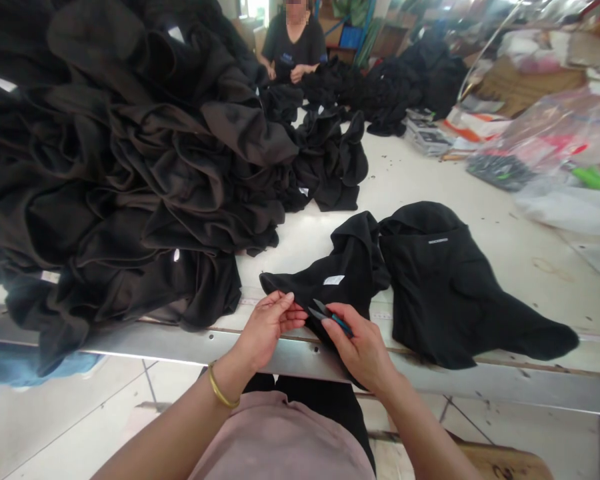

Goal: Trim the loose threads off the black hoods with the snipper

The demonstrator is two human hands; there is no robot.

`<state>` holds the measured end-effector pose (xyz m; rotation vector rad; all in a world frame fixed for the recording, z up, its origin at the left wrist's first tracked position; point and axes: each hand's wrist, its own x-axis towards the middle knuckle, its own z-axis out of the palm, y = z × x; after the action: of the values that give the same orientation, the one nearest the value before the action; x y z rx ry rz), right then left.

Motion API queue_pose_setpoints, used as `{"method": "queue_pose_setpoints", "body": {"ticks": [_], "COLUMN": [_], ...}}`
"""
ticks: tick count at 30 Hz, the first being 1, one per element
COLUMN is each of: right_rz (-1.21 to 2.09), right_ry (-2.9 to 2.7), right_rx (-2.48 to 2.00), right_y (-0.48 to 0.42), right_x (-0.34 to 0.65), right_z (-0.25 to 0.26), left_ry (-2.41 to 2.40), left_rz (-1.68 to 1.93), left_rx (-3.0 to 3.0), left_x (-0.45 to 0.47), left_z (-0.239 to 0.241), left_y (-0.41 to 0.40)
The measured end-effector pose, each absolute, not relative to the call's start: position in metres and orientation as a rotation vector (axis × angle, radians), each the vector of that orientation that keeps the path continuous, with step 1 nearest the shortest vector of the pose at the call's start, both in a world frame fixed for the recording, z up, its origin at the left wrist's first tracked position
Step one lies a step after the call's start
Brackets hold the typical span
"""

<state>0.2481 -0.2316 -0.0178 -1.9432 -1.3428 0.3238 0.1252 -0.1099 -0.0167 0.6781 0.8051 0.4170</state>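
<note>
A black fabric garment [353, 250] with a white label [334, 280] lies at the table's front edge. My left hand [275, 323] pinches the garment's near edge between thumb and fingers. Just right of it, my right hand [360, 340] is closed around small thread snips [336, 318], dark-bladed with a blue part showing. The snips' blades point left toward the pinched edge and lie over the black cloth. Beside my right hand rests another black garment [430, 287], spread flat, with a small grey tag near its top.
A tall heap of black garments [130, 167] fills the left of the table [395, 177]. Across it sits a person in a dark shirt [294, 50], hands at more black cloth. Clear plastic bags [555, 143] and papers lie at the right. A metal strip [300, 350] runs along the front edge.
</note>
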Motion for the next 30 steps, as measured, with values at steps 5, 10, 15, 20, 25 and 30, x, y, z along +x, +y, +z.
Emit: {"method": "queue_pose_setpoints", "body": {"ticks": [5,10,15,20,25,30], "right_rz": [0.114,0.05,0.054,0.141,0.245,0.492], "right_ry": [-1.578,-1.655,-1.589,-1.357,-1.141,-0.824], "right_rx": [-1.985,-2.036,-1.98,-1.919,-1.822,-1.696], "right_y": [-0.225,-0.219,-0.218,-0.22,-0.217,-0.205], "right_x": [0.243,0.243,0.242,0.243,0.241,0.239], "right_z": [-0.023,-0.023,-0.025,-0.031,-0.031,-0.027], "left_ry": [0.781,0.776,0.777,0.784,0.726,0.709], "left_rz": [0.407,0.408,0.411,0.421,0.402,0.428], "left_rx": [0.655,0.629,0.616,0.61,0.631,0.875], "left_x": [0.126,0.125,0.126,0.126,0.124,0.119], "left_z": [-0.018,-0.019,-0.017,-0.017,-0.021,-0.022], "left_y": [-0.114,-0.114,-0.114,-0.113,-0.114,-0.113]}}
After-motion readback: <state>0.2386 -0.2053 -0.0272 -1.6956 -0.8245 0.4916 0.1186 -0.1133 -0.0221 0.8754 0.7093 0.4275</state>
